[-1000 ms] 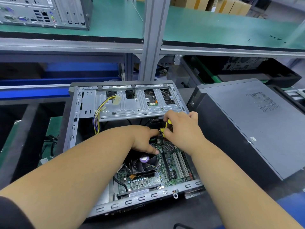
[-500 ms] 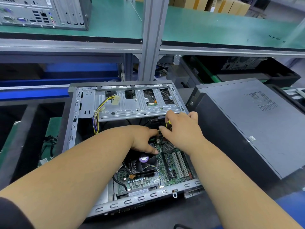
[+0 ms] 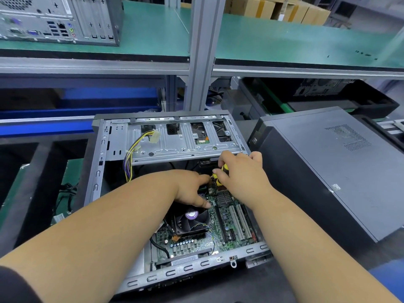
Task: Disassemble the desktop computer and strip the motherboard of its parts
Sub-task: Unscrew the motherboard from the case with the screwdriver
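An opened desktop case point(image 3: 99, 171) lies on its side in front of me. Inside it sits a green motherboard point(image 3: 227, 215) with a black CPU fan point(image 3: 190, 217) and white expansion slots. My right hand point(image 3: 242, 176) grips a yellow-and-black screwdriver point(image 3: 219, 174) held upright over the board's far edge, just under the drive cage point(image 3: 175, 141). My left hand point(image 3: 192, 189) reaches in beside it, its fingers extended toward the screwdriver's tip and its thumb lying over the fan's edge. The tip itself is hidden between the hands.
A loose yellow-and-purple power cable point(image 3: 140, 149) hangs over the drive cage. The removed side panel or another grey case point(image 3: 341, 167) lies close on the right. A second tower point(image 3: 59, 18) stands on the green upper shelf point(image 3: 284, 42). An aluminium post point(image 3: 203, 51) rises behind the case.
My right hand has shifted its hold slightly on the screwdriver, more of the yellow handle showing now than half a second ago. My left hand has stayed in place.
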